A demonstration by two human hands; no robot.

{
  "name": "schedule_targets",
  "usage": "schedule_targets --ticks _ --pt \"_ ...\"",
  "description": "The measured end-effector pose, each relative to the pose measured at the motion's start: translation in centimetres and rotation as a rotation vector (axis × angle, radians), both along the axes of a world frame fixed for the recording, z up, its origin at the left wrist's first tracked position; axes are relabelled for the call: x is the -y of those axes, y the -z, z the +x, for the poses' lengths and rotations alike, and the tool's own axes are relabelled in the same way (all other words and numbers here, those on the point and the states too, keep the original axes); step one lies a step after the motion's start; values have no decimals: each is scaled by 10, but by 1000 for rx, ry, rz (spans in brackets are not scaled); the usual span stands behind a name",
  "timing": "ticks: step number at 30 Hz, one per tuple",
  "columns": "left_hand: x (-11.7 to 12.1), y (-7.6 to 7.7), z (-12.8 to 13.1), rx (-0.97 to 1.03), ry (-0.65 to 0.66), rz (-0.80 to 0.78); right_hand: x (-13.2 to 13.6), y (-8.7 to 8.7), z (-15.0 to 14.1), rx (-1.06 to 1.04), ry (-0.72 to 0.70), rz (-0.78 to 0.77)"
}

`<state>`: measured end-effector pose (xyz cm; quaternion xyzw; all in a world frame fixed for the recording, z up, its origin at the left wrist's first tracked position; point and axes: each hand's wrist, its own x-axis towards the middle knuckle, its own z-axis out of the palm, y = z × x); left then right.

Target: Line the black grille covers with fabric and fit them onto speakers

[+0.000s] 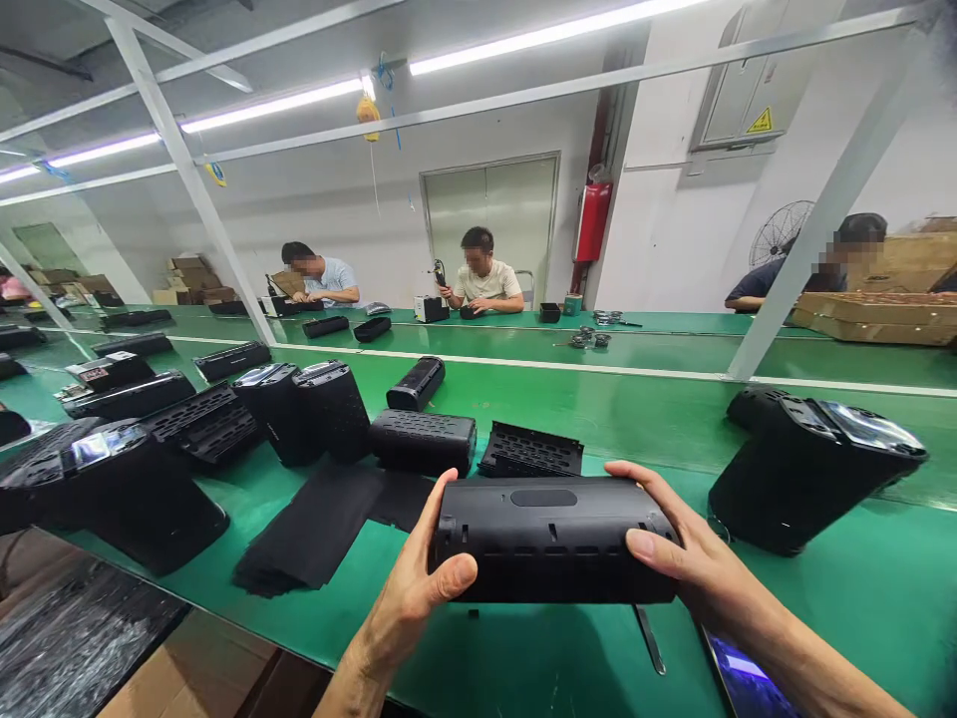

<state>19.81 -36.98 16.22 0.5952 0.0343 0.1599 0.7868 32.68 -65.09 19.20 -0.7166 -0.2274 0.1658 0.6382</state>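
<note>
Both hands grasp one cylindrical black plastic housing (553, 538), which lies on its side between them, its long axis running across the view; whether it touches the green worktop (859, 608) below cannot be told. Left hand (415, 588): clenched around the housing's left end, thumb pressed on the near face. Right hand (673, 543): clenched around the right end, fingers over the top, thumb on the near face. Just beyond the hands lie a slotted black grille panel (530, 452) and a perforated black tube (423, 442). Left of the left hand, flat black sheets (306, 529) lie on the worktop, with a row of black housings (276, 414) farther out. Right of the right hand stands a large tapered black unit (803, 489) with a glossy top. Below the right hand lie a thin dark blade-like tool (649, 638) and, nearer the worktop edge, a phone (740, 668) with a lit screen. Well beyond the hands, two seated co-workers (321, 277) (485, 274) work at a far section of worktop.
</note>
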Motion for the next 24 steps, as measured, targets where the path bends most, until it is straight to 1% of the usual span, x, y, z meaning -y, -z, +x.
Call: schedule_targets --ticks 3,6,8,10,12,13,16,17,19,21,23,24 --pt "5 9 1 -5 -101 -53 -3 7 -4 -139 17 12" --pt "13 14 5 -19 -152 -129 -1 13 -2 -170 36 -69" --pt "16 16 8 -90 -137 -181 3 16 1 -172 27 -138" --pt "14 16 8 -203 -106 -246 8 19 3 -127 -23 -193" --pt "9 16 5 -270 -71 -293 11 22 -2 -59 -39 -208" --pt "6 16 3 -263 -43 -293 13 22 -7 -36 -23 -201" --pt "0 15 -2 -160 61 -194 14 21 -23 -28 87 -162" --pt "-1 14 -2 -138 73 -145 14 20 -27 -32 109 -156" --pt "-2 12 1 -124 33 -51 14 18 -27 -13 125 -153" --pt "-4 11 10 -84 -19 1 14 14 -13 41 123 -149" --pt "-12 12 22 -42 -44 47 12 9 16 88 141 -117" --pt "-19 14 29 -51 -82 132 9 6 35 98 163 -78"
